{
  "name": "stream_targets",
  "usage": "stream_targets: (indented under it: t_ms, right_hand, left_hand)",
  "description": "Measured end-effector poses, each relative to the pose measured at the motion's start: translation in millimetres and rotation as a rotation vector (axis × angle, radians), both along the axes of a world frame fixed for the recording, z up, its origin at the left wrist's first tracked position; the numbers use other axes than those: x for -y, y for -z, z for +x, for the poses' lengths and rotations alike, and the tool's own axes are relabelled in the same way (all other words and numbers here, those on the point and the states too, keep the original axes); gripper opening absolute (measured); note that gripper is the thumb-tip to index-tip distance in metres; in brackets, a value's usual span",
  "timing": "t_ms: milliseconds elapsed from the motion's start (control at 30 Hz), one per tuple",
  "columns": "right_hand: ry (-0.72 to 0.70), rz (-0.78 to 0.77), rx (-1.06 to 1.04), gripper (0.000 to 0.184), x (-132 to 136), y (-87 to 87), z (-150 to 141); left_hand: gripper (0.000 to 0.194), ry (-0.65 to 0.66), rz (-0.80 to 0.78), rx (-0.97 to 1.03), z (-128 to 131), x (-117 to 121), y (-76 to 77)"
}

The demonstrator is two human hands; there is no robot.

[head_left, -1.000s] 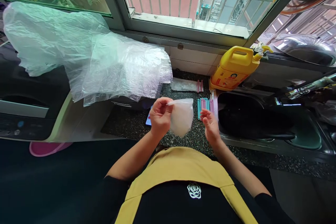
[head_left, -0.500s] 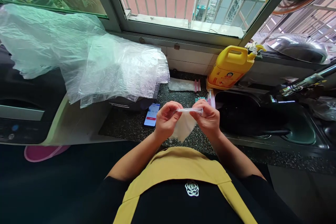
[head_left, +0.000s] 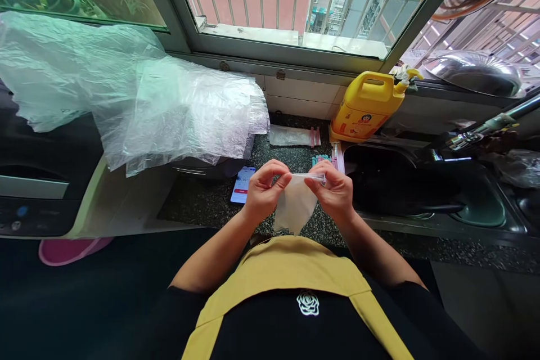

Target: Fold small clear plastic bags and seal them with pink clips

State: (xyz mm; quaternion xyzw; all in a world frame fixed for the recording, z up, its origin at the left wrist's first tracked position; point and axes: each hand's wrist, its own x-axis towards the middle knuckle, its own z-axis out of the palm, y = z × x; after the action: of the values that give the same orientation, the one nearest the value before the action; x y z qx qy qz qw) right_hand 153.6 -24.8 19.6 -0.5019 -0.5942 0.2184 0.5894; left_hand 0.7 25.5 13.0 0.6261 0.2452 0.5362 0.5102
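Possibly risks tearing or slipping if tugged unevenly: a thin plastic bag (head_left: pixel 295 208), pinched along its top edge between thumb and curled fingers of the left hand (head_left: pixel 265 194) and the right hand (head_left: pixel 337 190). Hangs just below the centre of the frame, over the bench (head_left: pixel 200 202), near the sealing clips (head_left: pixel 316 160).

Translucent plastic bag (head_left: pixel 296 205), top edge pinched, hanging above speckled counter (head_left: pixel 198 199)

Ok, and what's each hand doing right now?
Left hand: closed, pinching the top edge of a small clear plastic bag.
Right hand: closed, pinching the same edge at its other end.
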Motion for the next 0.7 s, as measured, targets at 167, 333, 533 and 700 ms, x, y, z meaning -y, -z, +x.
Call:
stream_targets:
  t_ms: [167,333,533,700]
  right_hand:
    - [-0.026,-0.021,0.084,0.02,-1,-4.1,1]
    - [-0.072,-0.049,0.15,0.016,0,-1.5,3]
    - [-0.063,-0.022,0.211,0.021,5,8.2,5]
    - [-0.04,0.041,0.252,0.022,6,8.4,4]
  left_hand:
    - [0.025,0.019,0.199,-0.226,-2,-5,-12.9]
    - [0.019,0.009,0.246,-0.198,-4,-8,-13.4]
    - [0.015,0.016,0.161,-0.007,-7,-12,-3.9]
    - [0.019,0.069,0.143,-0.054,-9,-15,-5.5]
